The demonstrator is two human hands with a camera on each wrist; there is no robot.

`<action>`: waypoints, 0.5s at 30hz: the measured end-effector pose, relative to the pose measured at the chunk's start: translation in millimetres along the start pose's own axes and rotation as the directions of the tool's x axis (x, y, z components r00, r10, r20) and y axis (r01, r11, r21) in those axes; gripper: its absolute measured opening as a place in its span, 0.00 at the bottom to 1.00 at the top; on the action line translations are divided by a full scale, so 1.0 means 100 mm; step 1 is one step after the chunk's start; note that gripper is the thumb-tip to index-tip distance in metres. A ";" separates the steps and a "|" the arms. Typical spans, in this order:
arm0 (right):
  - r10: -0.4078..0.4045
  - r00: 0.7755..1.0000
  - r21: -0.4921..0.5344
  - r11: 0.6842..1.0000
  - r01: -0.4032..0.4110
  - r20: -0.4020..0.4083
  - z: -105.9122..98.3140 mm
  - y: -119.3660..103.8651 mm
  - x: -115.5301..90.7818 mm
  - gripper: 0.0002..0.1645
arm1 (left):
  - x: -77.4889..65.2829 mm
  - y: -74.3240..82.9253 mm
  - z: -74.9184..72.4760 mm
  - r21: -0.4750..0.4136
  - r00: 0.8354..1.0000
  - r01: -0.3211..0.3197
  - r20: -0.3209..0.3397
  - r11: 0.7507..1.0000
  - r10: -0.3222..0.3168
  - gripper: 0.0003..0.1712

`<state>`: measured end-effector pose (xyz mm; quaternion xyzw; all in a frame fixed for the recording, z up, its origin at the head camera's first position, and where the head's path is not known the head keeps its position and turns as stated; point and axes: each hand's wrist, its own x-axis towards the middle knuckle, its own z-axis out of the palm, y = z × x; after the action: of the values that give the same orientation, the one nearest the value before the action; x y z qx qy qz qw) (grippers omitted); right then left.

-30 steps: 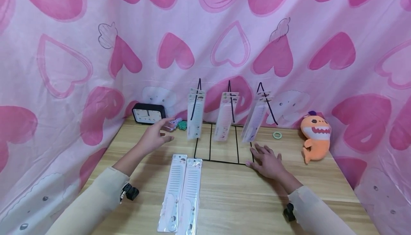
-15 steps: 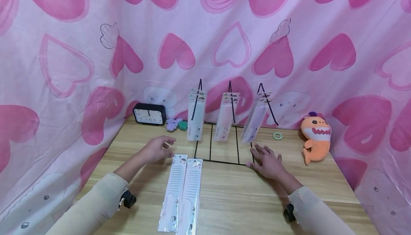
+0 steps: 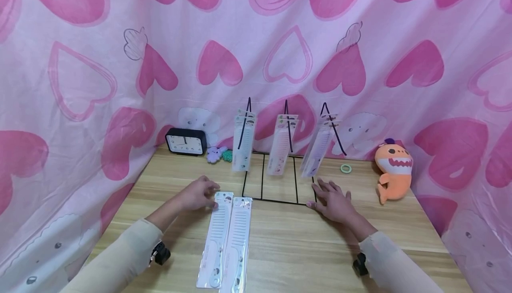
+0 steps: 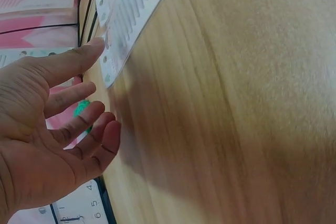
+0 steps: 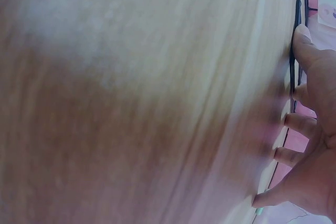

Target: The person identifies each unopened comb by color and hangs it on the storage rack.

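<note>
Two flat packs, each with a pale comb inside, lie side by side on the wooden table: the left comb pack (image 3: 216,239) and the right comb pack (image 3: 237,244). My left hand (image 3: 198,194) is at the top corner of the left pack, fingers loosely bent. In the left wrist view its thumb (image 4: 86,56) overlaps the pack's end, while the other fingers are apart from it. My right hand (image 3: 334,202) rests with spread fingers at the front right corner of a black wire rack (image 3: 279,202); the right wrist view shows its thumb (image 5: 304,43) against the wire.
From the rack's hooks hang packaged combs: greenish (image 3: 242,146), pink (image 3: 281,148) and purple (image 3: 318,150). A black clock (image 3: 186,142), a purple toy (image 3: 216,154) and a green item (image 3: 227,155) stand back left. A green ring (image 3: 346,168) and an orange shark plush (image 3: 394,168) lie right.
My left hand has moved from beside the purple toy and the hanging greenish combs, forward and down to the top of the left comb pack. My right hand has stayed on the rack.
</note>
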<state>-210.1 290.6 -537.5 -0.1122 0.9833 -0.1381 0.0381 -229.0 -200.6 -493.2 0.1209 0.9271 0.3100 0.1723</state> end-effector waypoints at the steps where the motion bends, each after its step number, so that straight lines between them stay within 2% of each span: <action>1: 0.000 1.000 0.002 1.000 0.000 0.000 0.00 0.00 0.00 0.49 | 0.00 0.00 0.01 0.003 1.000 0.004 0.005 1.000 -0.004 0.36; 7: -0.006 1.000 0.009 1.000 0.006 -0.004 0.01 0.00 0.00 0.49 | 0.03 -0.02 0.08 0.041 1.000 0.022 0.008 0.999 -0.022 0.37; 15: -0.007 1.000 0.007 1.000 0.007 -0.006 0.01 0.01 0.00 0.48 | 0.03 0.01 0.12 0.092 0.999 0.038 -0.007 0.995 -0.038 0.35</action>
<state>-210.1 290.9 -538.6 -0.1152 0.9825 -0.1422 0.0351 -226.9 -192.5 -502.1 0.1103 0.9430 0.2638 0.1701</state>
